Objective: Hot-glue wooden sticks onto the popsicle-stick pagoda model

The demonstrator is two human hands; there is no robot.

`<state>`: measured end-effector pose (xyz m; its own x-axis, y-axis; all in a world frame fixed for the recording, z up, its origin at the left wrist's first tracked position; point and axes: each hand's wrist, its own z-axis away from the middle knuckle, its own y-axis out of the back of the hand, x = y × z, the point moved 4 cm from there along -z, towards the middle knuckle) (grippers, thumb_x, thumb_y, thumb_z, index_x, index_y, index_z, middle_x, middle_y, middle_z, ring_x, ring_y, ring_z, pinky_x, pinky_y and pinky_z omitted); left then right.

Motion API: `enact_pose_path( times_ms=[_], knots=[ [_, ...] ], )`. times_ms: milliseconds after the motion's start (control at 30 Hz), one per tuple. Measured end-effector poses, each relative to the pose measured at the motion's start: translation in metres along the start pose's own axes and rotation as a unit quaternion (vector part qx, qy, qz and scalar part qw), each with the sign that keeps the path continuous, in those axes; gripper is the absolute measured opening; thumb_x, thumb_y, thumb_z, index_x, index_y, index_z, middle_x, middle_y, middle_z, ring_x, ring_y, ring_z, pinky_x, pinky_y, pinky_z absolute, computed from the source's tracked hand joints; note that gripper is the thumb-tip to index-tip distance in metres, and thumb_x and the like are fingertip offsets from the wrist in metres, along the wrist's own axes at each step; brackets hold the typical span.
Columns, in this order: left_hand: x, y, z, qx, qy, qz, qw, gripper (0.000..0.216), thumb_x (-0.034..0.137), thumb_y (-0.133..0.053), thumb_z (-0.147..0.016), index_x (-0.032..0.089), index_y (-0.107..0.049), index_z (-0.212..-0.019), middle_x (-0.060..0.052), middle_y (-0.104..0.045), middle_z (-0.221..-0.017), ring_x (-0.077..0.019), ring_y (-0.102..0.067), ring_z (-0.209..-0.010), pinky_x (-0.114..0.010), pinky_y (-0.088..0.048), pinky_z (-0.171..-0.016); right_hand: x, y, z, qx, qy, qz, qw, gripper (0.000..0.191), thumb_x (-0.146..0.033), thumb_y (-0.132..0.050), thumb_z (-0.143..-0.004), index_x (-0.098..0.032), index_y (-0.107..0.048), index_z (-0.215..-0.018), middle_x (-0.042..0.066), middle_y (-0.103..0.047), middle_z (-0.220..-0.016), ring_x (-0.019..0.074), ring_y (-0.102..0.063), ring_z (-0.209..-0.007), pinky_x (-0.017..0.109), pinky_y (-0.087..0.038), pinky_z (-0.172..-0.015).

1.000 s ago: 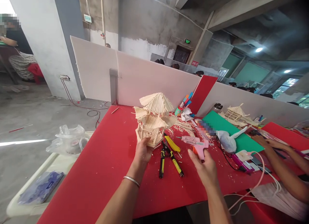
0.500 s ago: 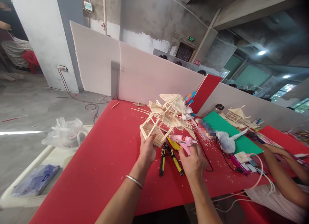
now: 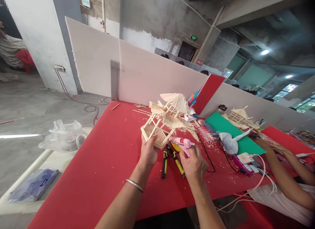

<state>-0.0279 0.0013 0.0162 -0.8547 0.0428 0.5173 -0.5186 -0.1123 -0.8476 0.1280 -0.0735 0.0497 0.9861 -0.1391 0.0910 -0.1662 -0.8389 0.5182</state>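
Note:
My left hand [image 3: 149, 150] grips the base of a model pavilion [image 3: 157, 137] built from thin wooden sticks, holding it tilted above the table. The pavilion has two tiers of stick roofing over an open post frame. In my right hand [image 3: 194, 160] is a pink glue gun [image 3: 183, 143], fingers wrapped round its handle. Its nozzle points left, close to the pavilion's lower right edge; whether they touch I cannot tell. Under both hands, black-and-yellow pliers [image 3: 169, 158] lie on the red table [image 3: 105, 166].
Loose sticks [image 3: 141, 106] and wood scraps lie at the back. Right of me are a green board [image 3: 221, 124], a power strip [image 3: 242, 165] with cables, and another stick model [image 3: 238, 114]. A co-worker's arms [image 3: 283, 170] rest at the far right. A white partition [image 3: 157, 74] borders the table.
The glue gun's nozzle has come slightly nearer the pavilion's lower right edge. The whole view has shifted a little; both hands keep their holds.

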Motion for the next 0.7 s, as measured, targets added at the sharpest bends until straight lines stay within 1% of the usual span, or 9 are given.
enact_pose_path(
  times_ms=[100,200,300,400,500,633,700],
  knots=[
    [0.0003,-0.0011,0.0008,-0.006,0.002,0.003,1.0,0.072,0.017,-0.071,-0.068,0.028,-0.042,-0.132,-0.01,-0.065,-0.115,-0.0291,-0.065,-0.1,-0.048,-0.058,-0.077,-0.0009,-0.0002,0.0003,-0.006,-0.002,-0.005,1.0,0.011,-0.026,-0.059,-0.085,-0.018,-0.065,-0.081,-0.001,-0.061,-0.075,0.0082,-0.044,-0.053,0.026,-0.024,-0.049],
    [0.0009,-0.0007,0.0006,0.001,0.001,0.001,1.0,0.071,0.016,-0.072,-0.068,0.029,-0.043,-0.131,-0.009,-0.065,-0.116,-0.0271,-0.065,-0.099,-0.045,-0.058,-0.079,-0.0019,0.0001,0.0011,-0.005,-0.003,-0.008,1.0,0.01,-0.025,-0.058,-0.084,-0.018,-0.064,-0.079,-0.001,-0.06,-0.074,0.0083,-0.044,-0.053,0.026,-0.024,-0.05],
    [0.0008,-0.0001,0.0,0.01,0.006,-0.005,1.0,0.067,0.015,-0.071,-0.068,0.029,-0.045,-0.128,-0.008,-0.066,-0.113,-0.026,-0.066,-0.095,-0.045,-0.058,-0.077,-0.0023,0.0004,0.0017,-0.006,-0.007,-0.01,1.0,0.01,-0.023,-0.057,-0.084,-0.018,-0.064,-0.079,-0.001,-0.06,-0.074,0.0086,-0.044,-0.053,0.026,-0.024,-0.05],
    [0.0014,0.0003,-0.0007,0.015,0.001,-0.013,1.0,0.064,0.014,-0.07,-0.068,0.03,-0.047,-0.126,-0.006,-0.067,-0.109,-0.0241,-0.067,-0.09,-0.044,-0.059,-0.076,-0.0015,0.0009,0.0019,-0.01,-0.014,-0.014,1.0,0.009,-0.023,-0.057,-0.083,-0.019,-0.066,-0.083,-0.001,-0.06,-0.074,0.0089,-0.045,-0.053,0.026,-0.024,-0.05],
    [0.0015,0.0004,-0.0014,0.009,-0.001,-0.014,1.0,0.065,0.014,-0.072,-0.067,0.03,-0.047,-0.126,-0.006,-0.067,-0.111,-0.0247,-0.067,-0.092,-0.045,-0.058,-0.078,-0.0004,0.0015,0.0022,-0.013,-0.024,-0.024,0.999,0.01,-0.022,-0.057,-0.083,-0.019,-0.067,-0.086,-0.001,-0.061,-0.077,0.0089,-0.046,-0.055,0.026,-0.025,-0.051],
    [0.0013,0.003,-0.0021,0.023,-0.004,-0.02,1.0,0.064,0.014,-0.073,-0.066,0.03,-0.049,-0.123,-0.005,-0.066,-0.112,-0.0233,-0.066,-0.093,-0.046,-0.057,-0.081,0.0003,0.0005,0.0036,-0.02,-0.032,-0.037,0.999,0.013,-0.02,-0.057,-0.083,-0.02,-0.068,-0.091,0.0,-0.062,-0.081,0.0083,-0.048,-0.058,0.025,-0.026,-0.051],
    [0.0011,0.0032,-0.0025,0.018,-0.004,-0.023,1.0,0.063,0.014,-0.073,-0.067,0.03,-0.049,-0.123,-0.006,-0.066,-0.113,-0.0236,-0.066,-0.093,-0.047,-0.057,-0.081,0.0007,-0.0007,0.005,-0.02,-0.032,-0.038,0.999,0.014,-0.02,-0.056,-0.083,-0.02,-0.068,-0.091,0.0,-0.062,-0.081,0.0082,-0.048,-0.058,0.025,-0.027,-0.052]
  ],
)
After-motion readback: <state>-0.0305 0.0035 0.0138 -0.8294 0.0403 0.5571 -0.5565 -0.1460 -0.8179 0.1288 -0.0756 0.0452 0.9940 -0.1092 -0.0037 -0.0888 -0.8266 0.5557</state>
